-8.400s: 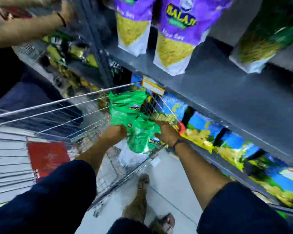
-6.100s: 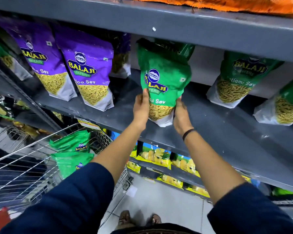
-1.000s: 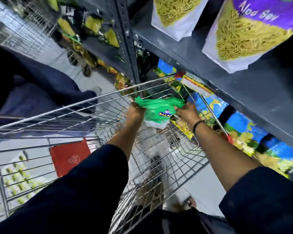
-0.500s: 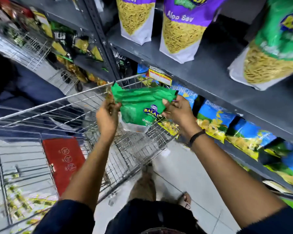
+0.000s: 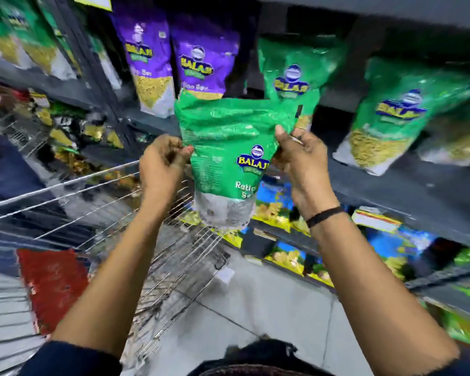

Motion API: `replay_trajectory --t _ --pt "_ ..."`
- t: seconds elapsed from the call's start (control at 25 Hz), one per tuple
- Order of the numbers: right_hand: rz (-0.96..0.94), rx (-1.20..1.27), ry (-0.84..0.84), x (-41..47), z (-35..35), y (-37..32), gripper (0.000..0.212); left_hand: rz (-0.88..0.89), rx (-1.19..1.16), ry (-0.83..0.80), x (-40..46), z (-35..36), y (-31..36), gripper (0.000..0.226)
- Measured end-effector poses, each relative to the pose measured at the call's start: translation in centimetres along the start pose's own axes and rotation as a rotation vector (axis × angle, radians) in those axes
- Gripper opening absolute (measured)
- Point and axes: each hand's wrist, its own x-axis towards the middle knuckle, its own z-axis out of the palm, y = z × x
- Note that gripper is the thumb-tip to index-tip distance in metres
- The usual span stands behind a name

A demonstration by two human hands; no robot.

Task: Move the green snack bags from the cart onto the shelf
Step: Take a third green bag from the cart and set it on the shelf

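Grey metal shelf [image 5: 407, 191], both hands' fingers [image 5: 282, 137] pinching crinkled green snack bag [image 5: 228, 147]

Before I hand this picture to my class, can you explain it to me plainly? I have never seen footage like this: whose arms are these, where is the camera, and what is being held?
There is no machine here. A person wears a wide-angle camera on the head, looking forward and down, so you see their own two arms reaching out from the bottom of the picture.

The left hand and the right hand pinch the two sides of one green snack bag, which hangs in the air between them, in front of the grey shelf.

On that shelf stand two purple bags and, to their right, green bags of the same brand. Below left is the wire cart; I see no more green bags in it. Lower shelves hold blue and yellow packets. The picture is blurred by movement.
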Motion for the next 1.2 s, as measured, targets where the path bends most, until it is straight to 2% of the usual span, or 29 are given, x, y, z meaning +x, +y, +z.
replay_trajectory --t 0.12,0.24,0.52,0.64,0.84,1.0,1.08,1.16,1.2 --pt "-0.073 0.022 0.187 -0.8 -5.3 -2.4 0.014 0.064 -0.033 -0.186 -0.4 5.3 2.3 0.024" --pt "-0.112 0.073 0.364 -0.9 -11.1 -4.7 0.019 0.150 -0.043 -0.342 -0.9 11.7 4.5 0.019" --pt "-0.250 0.019 0.642 1.9 -25.9 -11.5 0.021 0.248 -0.042 -0.513 -2.5 29.0 12.8 0.028" --pt "-0.261 -0.002 0.670 5.1 -32.3 -14.3 0.024 0.254 -0.041 -0.528 -3.3 36.4 15.6 0.023" --pt "-0.258 -0.036 0.727 9.8 -38.3 -16.3 0.036 0.242 -0.038 -0.473 -3.8 43.9 16.7 0.015" --pt "-0.182 -0.098 0.753 11.8 -41.4 -13.8 0.018 0.169 0.106 -0.436 -5.0 47.7 16.2 0.018" --pt "-0.130 -0.065 0.725 12.1 -42.1 -12.8 0.010 0.216 0.140 -0.418 -4.9 48.7 15.1 0.021" --pt "-0.190 -0.137 0.772 12.5 -42.7 -12.6 0.010 0.244 0.053 -0.500 -5.0 49.6 14.6 0.028" --pt "-0.226 -0.187 0.822 12.3 -42.6 -12.1 0.014 0.166 -0.068 -0.593 -5.3 49.7 14.6 0.032"
